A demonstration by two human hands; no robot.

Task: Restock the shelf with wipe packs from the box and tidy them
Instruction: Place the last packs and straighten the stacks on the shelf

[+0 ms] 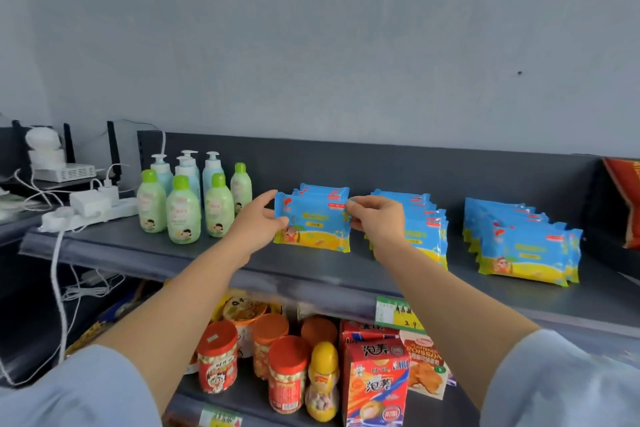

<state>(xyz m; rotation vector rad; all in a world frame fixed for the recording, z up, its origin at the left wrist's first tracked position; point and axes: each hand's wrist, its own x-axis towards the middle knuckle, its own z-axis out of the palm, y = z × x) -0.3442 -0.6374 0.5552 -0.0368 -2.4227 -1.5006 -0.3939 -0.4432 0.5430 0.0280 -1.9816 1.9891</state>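
Left hand (258,224) and right hand (377,222) are pinching the side edges of the front wipe pack (313,225) — bare shelf (214,255) lying open in front (bottles (183,215) near left).

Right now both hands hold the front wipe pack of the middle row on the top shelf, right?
Not quite. The head view shows the left hand and right hand holding the front wipe pack of the leftmost row, beside the green bottles, not of the middle row. It is on the top shelf, as you said.
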